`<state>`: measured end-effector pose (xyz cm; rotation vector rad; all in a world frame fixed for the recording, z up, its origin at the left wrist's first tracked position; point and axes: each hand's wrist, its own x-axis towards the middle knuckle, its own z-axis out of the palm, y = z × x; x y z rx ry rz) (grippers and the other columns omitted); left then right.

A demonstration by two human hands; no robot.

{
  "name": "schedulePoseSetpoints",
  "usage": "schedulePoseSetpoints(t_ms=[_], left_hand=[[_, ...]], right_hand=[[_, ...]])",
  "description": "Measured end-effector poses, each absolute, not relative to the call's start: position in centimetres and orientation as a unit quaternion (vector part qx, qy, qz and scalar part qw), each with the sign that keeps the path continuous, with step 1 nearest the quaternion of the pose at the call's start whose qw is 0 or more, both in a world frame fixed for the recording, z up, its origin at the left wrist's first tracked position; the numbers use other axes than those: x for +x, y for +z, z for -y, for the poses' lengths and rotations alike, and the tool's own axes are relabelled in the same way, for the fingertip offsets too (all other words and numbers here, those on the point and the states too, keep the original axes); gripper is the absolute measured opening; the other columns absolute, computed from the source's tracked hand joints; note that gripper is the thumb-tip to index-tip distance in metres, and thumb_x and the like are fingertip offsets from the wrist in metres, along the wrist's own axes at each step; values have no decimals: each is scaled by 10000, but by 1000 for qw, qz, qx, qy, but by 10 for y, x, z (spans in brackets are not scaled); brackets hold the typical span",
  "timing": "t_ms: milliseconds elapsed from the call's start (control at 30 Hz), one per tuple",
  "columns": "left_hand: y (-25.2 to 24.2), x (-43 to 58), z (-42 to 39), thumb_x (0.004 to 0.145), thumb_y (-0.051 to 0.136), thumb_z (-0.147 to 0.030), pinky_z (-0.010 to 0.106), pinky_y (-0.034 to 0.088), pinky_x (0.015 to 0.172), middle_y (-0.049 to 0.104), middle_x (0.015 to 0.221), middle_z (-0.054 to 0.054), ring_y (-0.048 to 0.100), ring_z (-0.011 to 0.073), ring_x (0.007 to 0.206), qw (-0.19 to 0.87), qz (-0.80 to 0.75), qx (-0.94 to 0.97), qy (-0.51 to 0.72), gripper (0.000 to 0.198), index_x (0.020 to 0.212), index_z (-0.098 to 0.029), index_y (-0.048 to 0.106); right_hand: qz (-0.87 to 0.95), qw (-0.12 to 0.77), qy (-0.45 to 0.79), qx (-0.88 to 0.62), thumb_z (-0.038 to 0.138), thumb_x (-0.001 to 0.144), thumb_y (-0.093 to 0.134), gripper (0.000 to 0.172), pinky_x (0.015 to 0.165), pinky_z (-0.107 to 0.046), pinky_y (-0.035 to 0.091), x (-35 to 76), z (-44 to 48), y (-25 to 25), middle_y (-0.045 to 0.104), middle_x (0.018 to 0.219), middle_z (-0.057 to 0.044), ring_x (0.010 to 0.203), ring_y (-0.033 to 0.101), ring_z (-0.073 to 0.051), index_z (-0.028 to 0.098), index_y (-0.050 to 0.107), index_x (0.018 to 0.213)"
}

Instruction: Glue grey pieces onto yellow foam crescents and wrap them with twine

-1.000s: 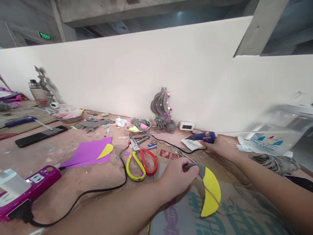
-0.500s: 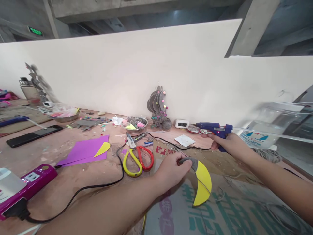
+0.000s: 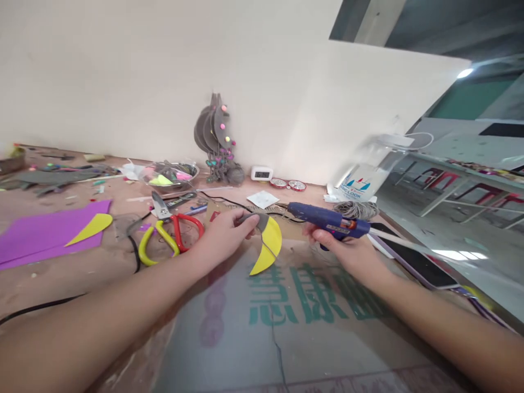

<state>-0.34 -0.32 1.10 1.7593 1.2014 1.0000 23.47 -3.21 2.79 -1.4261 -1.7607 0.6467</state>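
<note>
My left hand [image 3: 229, 234] pinches the grey upper end of a yellow crescent-shaped cutout [image 3: 270, 248], whose pointed tip hangs down to the left. Grey cord covers that end, and a strand crosses the yellow face. In my right hand [image 3: 344, 245] is a blue glue gun [image 3: 323, 215], its nozzle pointing left above and to the right of the crescent, not touching it. A long pale glue stick [image 3: 405, 243] sticks out of its back. Beneath both hands lies a printed cardboard sheet [image 3: 229, 349] with green characters.
Scissors [image 3: 161, 210] with yellow and red handles lie left of my left hand, near purple sheets [image 3: 45, 232]. A small white clock [image 3: 262, 173], a bowl of scraps [image 3: 170, 177] and grey hanging crescents [image 3: 213, 131] are behind. A phone [image 3: 417, 256] lies at right.
The view has swung to the right. My right hand has brought the glue gun lower and closer to the crescent, which my left hand still holds.
</note>
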Motion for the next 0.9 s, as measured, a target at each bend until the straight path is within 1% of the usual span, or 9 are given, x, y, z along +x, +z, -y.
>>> schedulePoseSetpoints(t_ms=[67,133,200,300,400,533,633,800,900], left_hand=[[11,-5,3,799,471,-433,207,315,489,520,571,-47,446,97,502,367,-486,705,363,284,676,-184,527],[9,-6,4,799,467,-432,206,302,473,523,569,-43,448,102,499,344,-500,715,347,277,694,-186,538],[7,-7,4,808,450,-423,205,309,487,527,584,-35,462,110,530,322,-502,725,344,276,697,-187,541],[4,-7,3,818,424,-401,208,328,517,522,606,-29,470,116,565,301,-496,735,351,275,677,-188,524],[3,-8,3,810,426,-402,208,300,481,486,572,-38,434,108,523,290,-513,732,341,277,652,-190,506],[4,-8,4,806,430,-394,196,282,461,470,556,-48,409,92,497,287,-519,732,335,259,674,-190,520],[3,-8,4,808,420,-394,191,275,453,474,546,-48,396,86,482,285,-513,733,344,267,674,-187,522],[2,-7,4,797,427,-380,189,271,437,465,532,-46,402,90,474,305,-507,720,363,249,661,-186,502],[3,-7,6,795,429,-363,189,269,436,459,515,-51,391,90,463,309,-504,718,367,229,657,-190,487]], right_hand=[[702,390,269,-532,452,774,572,254,808,-317,493,234,37,21,662,948,-34,899,610,-211,226,602,887],[722,385,279,-502,417,790,567,238,816,-315,493,232,38,18,656,984,-22,935,604,-205,233,588,940],[742,359,274,-496,419,800,551,230,771,-303,495,230,38,17,656,937,-19,898,604,-198,223,593,913],[758,313,254,-514,454,797,534,254,681,-286,476,230,36,17,628,796,-14,780,589,-183,206,592,793],[758,303,253,-519,470,759,569,272,589,-262,436,230,36,16,572,698,2,662,543,-154,201,557,720],[741,302,301,-518,465,694,642,296,501,-230,375,225,39,15,514,616,30,573,488,-127,201,508,702],[732,302,326,-516,455,669,671,314,477,-219,356,222,41,14,496,586,39,536,462,-112,198,492,692],[727,299,328,-523,449,664,676,325,451,-207,320,222,39,11,480,572,43,507,420,-92,193,477,685],[718,284,340,-536,452,668,672,322,447,-202,314,221,39,12,486,574,46,512,429,-94,194,479,688]])
